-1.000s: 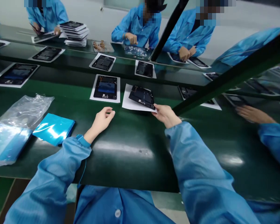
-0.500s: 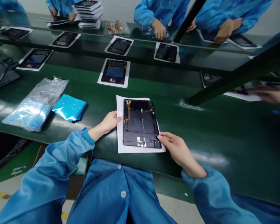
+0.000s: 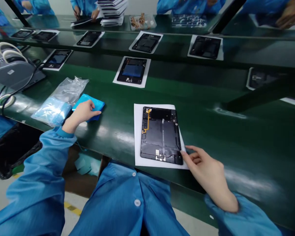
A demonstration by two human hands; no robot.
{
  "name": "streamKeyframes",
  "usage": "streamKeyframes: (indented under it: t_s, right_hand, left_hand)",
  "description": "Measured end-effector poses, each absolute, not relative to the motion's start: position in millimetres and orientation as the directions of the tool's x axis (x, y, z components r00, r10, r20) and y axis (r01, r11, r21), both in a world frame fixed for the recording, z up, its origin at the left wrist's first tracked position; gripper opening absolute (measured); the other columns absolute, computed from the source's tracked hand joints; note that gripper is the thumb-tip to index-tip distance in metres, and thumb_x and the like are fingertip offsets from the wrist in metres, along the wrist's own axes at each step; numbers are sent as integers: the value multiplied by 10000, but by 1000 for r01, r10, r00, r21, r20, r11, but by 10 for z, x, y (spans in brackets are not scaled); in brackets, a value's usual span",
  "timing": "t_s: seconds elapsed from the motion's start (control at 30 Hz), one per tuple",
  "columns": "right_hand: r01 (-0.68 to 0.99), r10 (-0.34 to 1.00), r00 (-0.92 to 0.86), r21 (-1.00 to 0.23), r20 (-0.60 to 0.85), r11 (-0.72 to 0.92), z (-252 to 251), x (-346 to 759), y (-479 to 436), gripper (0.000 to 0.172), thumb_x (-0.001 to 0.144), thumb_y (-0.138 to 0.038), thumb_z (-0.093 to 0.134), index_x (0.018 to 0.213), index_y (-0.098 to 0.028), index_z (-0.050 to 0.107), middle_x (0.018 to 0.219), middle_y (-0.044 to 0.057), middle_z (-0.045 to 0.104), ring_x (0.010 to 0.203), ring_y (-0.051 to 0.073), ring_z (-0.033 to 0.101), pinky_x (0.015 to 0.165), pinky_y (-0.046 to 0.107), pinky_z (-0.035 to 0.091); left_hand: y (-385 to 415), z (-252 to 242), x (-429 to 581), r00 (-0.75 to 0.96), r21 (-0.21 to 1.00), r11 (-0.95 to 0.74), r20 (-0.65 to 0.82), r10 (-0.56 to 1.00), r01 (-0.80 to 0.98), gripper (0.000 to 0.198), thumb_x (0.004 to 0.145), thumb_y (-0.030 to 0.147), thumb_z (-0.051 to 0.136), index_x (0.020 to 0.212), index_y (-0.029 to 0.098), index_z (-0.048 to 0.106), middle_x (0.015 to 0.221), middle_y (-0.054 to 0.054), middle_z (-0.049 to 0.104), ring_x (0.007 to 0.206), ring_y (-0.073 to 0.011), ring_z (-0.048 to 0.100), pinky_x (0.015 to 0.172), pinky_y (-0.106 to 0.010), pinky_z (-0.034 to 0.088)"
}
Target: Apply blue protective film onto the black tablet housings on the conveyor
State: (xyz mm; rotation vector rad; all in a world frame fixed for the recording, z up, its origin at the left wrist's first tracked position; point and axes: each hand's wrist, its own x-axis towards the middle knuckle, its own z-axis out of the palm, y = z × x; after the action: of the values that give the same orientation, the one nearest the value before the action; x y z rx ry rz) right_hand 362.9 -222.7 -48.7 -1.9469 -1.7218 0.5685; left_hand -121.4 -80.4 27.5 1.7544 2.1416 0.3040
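A long, dark green table [image 3: 248, 157] runs across a factory room, its glossy top reflecting the sheets and panels laid along it. Near its front edge, directly ahead of the person, a black tablet back panel [image 3: 161, 136] lies flat on a white paper sheet [image 3: 137, 137], its long sides pointing away from the edge. An orange-yellow flex cable [image 3: 147, 122] runs along its upper left part.

The right hand [image 3: 204, 167] is beside the panel's lower right edge, with its fingers [image 3: 188, 149] loosely spread and holding nothing. The left hand [image 3: 82, 113], well apart toward the table's left end, lies palm down with fingers extended over a blue foil pack [image 3: 97, 106], resting on it without closing. Just beside the pack are a clear plastic bag [image 3: 71, 88] and a pale blue bag [image 3: 50, 112].

Further left stands a grey device [image 3: 12, 72] with white loops on top. More panels on white sheets, such as one [image 3: 132, 70] straight ahead, line the table, and a stack of panels [image 3: 111, 14] stands along the far side.
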Motion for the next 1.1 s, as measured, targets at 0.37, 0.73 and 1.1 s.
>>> streamKeyframes:
  t_s: [0.37, 0.73, 1.1]
  right_hand:
    - [604, 972, 88, -788, 218, 121, -74, 2800, -2286, 218, 951, -408, 706, 1013, -214, 784, 745, 20, 744, 607, 159, 660, 629, 310, 566]
    - [-97, 956, -253, -987, 146, 125, 25, 1635, -2067, 599, 842, -421, 897, 1372, -233, 691, 1241, 93, 776, 993, 202, 781, 885, 369, 688]
    - [116, 966, 220, -987, 134, 110, -31, 1989, -2195, 98, 898, -324, 817, 884, -232, 785, 761, -6, 788, 632, 176, 739, 614, 316, 637]
  left_hand:
    - [-970, 540, -1254, -73, 464, 47, 39, 997, 885, 198, 956, 342, 629, 818, 203, 597, 688, 20, 577, 649, -150, 531, 646, -282, 369]
    - [-1822, 569, -291, 586, 782, -435, 112, 802, 446, 209, 1075, 299, 577, 879, 226, 571, 787, 34, 630, 673, -113, 575, 629, -234, 465]
    - [-1467, 512, -406, 522, 562, -595, 309, 795, 574, 216, 1081, 311, 561, 892, 209, 566, 807, 18, 586, 704, -117, 534, 648, -266, 419]
